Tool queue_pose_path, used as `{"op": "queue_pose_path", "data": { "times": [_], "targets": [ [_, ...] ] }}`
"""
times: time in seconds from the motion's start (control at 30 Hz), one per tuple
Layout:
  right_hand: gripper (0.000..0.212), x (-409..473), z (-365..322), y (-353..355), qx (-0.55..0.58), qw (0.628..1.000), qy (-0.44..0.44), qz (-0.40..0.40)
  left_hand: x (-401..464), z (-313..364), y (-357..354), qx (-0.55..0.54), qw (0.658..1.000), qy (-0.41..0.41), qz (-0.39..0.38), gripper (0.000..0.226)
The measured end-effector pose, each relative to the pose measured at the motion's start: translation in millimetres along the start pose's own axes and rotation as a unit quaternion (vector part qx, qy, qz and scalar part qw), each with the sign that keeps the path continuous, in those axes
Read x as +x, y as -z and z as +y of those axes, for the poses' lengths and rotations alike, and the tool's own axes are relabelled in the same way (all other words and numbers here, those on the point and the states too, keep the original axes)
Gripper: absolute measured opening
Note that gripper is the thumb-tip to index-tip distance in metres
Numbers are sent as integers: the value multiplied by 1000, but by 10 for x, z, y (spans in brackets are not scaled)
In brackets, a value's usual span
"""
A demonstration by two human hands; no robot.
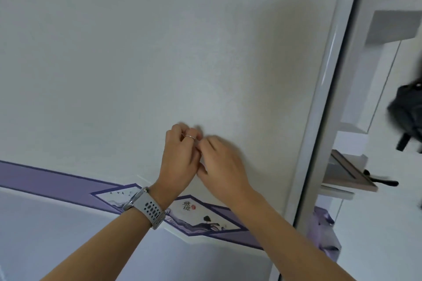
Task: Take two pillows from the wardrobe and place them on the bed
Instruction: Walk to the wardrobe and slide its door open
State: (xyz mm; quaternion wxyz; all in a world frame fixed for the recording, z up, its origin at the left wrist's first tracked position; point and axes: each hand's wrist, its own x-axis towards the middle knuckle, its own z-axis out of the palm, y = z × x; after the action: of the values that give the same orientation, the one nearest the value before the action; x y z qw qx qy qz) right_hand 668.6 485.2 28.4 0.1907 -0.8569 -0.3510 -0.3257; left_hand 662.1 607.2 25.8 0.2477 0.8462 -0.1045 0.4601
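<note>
My left hand (180,157), with a thin ring and a grey watch on the wrist, is raised in front of the white wardrobe door (137,52) with its fingers curled. My right hand (221,162) is beside it, fingertips touching the left hand's fingers near the ring. Neither hand holds anything that I can see. No pillow shows clearly. A purple fabric bundle (324,232) sits low in the open part of the wardrobe at the right; what it is I cannot tell.
The door carries a purple band (45,180) with painted panels and ends at a grey vertical frame (319,121). Right of the frame are white shelves (351,125), a dark bag (406,116) and a framed picture (351,173) lying flat.
</note>
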Motion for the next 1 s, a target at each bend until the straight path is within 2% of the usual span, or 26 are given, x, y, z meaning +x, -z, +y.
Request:
{"op": "queue_pose_path", "data": {
  "times": [0.17,0.27,0.33,0.43,0.5,0.6,0.73,0.87,1.0],
  "targets": [
    [18,-145,63,136,-83,995,-19,47,20,127,-76,12,999,-37,-3,31],
    [31,-202,142,182,-187,970,-11,151,20,144,-125,63,994,-93,-1,44],
    [50,-240,233,199,-241,951,-23,191,28,152,-157,114,983,-141,1,55],
    [84,-302,307,209,-327,927,-89,163,66,102,-217,172,963,-209,-4,73],
    [95,-352,313,178,-366,911,-131,134,121,42,-269,189,950,-247,-4,84],
    [95,-390,342,178,-374,899,-171,152,234,13,-368,182,941,-285,17,85],
    [91,-431,421,221,-365,895,-200,163,335,-13,-529,176,929,-322,49,72],
    [88,-425,613,187,-395,888,-193,138,372,-59,-658,192,919,-338,65,68],
    [85,-398,765,83,-400,886,-173,158,401,-85,-717,208,907,-352,104,64]
  ]
}}
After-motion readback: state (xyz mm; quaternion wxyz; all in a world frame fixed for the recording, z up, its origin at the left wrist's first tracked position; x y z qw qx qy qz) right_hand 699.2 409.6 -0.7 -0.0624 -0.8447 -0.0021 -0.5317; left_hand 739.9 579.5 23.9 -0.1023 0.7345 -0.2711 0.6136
